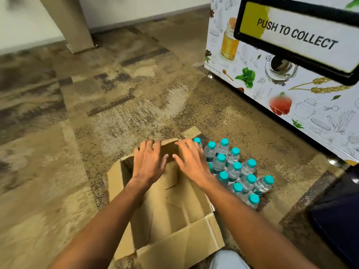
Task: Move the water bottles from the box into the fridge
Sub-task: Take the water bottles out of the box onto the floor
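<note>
An open cardboard box (171, 216) stands on the carpet in front of me, and I see no bottles inside it. Several clear water bottles (236, 169) with teal caps stand and lie in a cluster on the floor just right of the box. My left hand (149, 162) reaches over the box with fingers spread, its fingertips at the far flap. My right hand (191, 162) hovers beside it, fingers straight, close to the nearest bottles. Neither hand holds anything.
A white cabinet (272, 78) printed with food drawings stands at the right, with a black-framed "PUSH TO COLLECT" flap (297, 35). A beige pillar (68, 22) rises at the back left. A dark object (338, 216) lies at the right edge. My knee (229, 259) shows below.
</note>
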Available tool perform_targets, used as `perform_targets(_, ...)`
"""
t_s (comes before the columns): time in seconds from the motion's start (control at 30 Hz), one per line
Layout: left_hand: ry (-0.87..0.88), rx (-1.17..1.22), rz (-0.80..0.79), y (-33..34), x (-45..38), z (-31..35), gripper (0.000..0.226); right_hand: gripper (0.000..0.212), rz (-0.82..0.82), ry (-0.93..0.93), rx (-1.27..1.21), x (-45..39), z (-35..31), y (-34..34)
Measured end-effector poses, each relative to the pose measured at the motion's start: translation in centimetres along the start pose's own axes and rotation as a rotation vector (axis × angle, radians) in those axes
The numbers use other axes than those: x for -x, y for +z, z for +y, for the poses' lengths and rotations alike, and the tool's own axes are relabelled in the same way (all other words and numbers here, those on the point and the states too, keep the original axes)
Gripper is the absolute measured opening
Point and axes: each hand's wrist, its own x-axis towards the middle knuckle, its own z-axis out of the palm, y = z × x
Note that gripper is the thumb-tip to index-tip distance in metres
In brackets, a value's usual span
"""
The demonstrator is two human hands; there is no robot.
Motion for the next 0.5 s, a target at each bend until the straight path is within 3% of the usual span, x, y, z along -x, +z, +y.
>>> perform_targets(0.33, -0.097, -0.011, -0.056, 2.1, 4.6, -7.2, 0.066, 0.056, -0.248, -0.080, 0.009, -0.7, -6.1, 5.9)
perform_targets(0.5, -0.114, 0.022, -0.092, 4.2, 5.2, -9.8, 0.073, 0.083, -0.368, -0.121, 0.010, -1.2, -5.9, 8.9)
